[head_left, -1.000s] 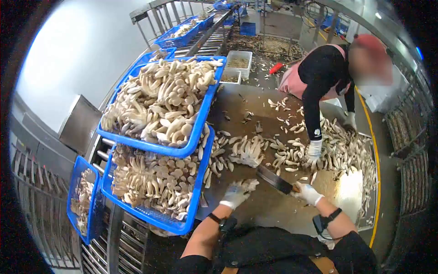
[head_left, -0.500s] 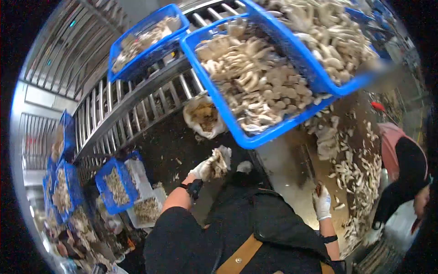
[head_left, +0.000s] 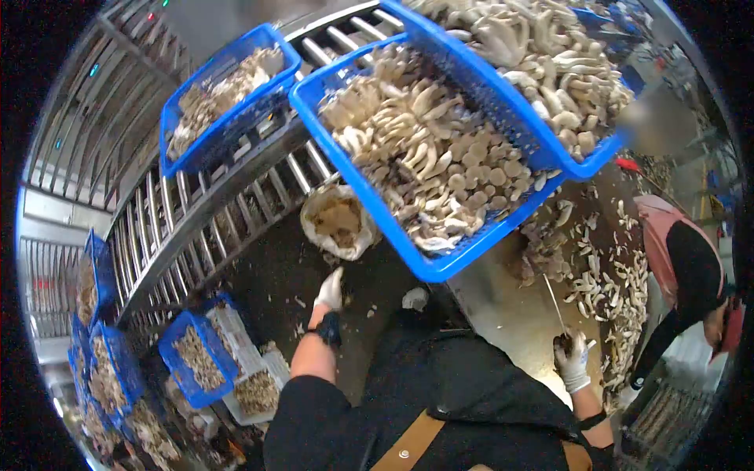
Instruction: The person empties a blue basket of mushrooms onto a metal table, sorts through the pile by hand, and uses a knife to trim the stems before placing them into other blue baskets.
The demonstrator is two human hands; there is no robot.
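My left hand (head_left: 331,290), in a white glove, reaches out over the dark floor just below a white sack (head_left: 315,233) with brown scraps in it. Its fingers are stretched out, and I see nothing held in them. In my gloved right hand (head_left: 577,365) is a knife (head_left: 554,302), its thin blade pointing away from me over the metal worktop (head_left: 503,314). Just past the blade's tip lies a mushroom clump (head_left: 542,251). Many loose mushrooms (head_left: 601,271) are spread along the right of the worktop.
Ahead, a large blue crate (head_left: 440,267) holds mushrooms, with another full blue crate (head_left: 581,166) beside it. A roller conveyor (head_left: 157,263) runs on the left, bearing a blue basket (head_left: 166,149). More baskets (head_left: 191,396) stand lower left. A co-worker (head_left: 683,251) bends at the right.
My left hand has moved forward toward the sack, and the mushroom clump it held has left it. My right hand has shifted slightly right and nearer me with the knife.
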